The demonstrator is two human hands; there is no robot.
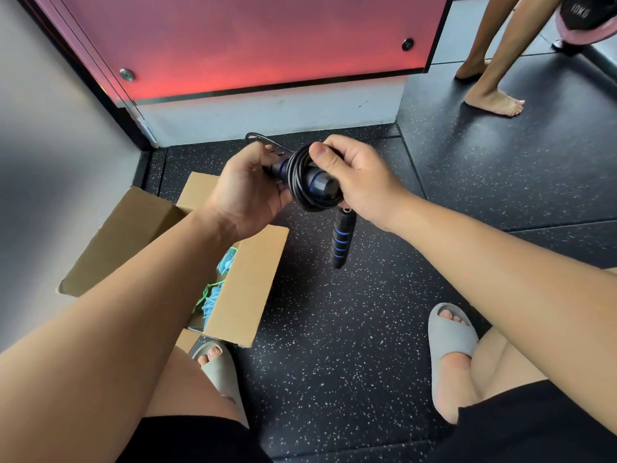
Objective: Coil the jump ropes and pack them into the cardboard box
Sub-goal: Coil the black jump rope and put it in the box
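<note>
Floor: black rubber flooring [334, 329] with white speckles, meeting a pale wall base under a red panel [253, 38] fixed with 2 round fasteners.
Left hand [247, 188]: closed around one end of a black jump rope handle [314, 183] with blue bands, held roughly level above the floor; palm turned toward the camera.
Right hand [354, 175]: fingers curled over the top of the rope coil, thumb pressed on its upper edge, gripping coil and handle together.
Rope coil [300, 175]: black cord wound in several loops around the held handle; a short loose loop of cord sticks out behind the left hand.
2nd handle [339, 242]: black foam with blue rings, hanging free below the coil, clear of the floor.
Cardboard box [240, 289]: open, on the floor below the left forearm, near the corner of floor and wall; flaps spread outward.
Box contents: light blue and green rope [213, 295] lying inside, partly hidden by the forearm.
Feet: 2 grey slide sandals [450, 335] on the floor, 1 beside the near corner of the box.
Far right corner of the floor: bare legs and feet of a 2nd person [494, 101].
</note>
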